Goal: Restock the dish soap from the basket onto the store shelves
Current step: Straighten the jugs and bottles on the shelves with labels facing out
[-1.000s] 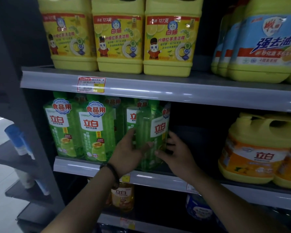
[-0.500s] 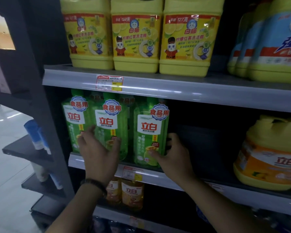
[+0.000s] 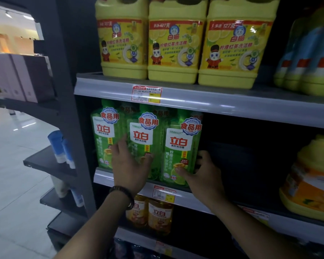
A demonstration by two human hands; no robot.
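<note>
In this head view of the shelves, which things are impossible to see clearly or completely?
Head view, all items:
- Basket: outside the frame.
- Yellow jugs: caps cut off by the top edge.
- Price tag: print too small to read.
- Right hand: fingertips hidden behind the right green bottle it grips.
- Middle green bottle: lower label covered by the left hand.
- Orange jug: cut off by the right edge.

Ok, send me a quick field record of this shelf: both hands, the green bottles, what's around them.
Left hand: fingers spread, flat against left green bottle and middle green bottle
Right hand: thumb on front, fingers round side of right green bottle
Front row: three green bottles, upright, on middle shelf
Above: yellow jugs
Right of row: dark gap, then orange-labelled jug
</note>
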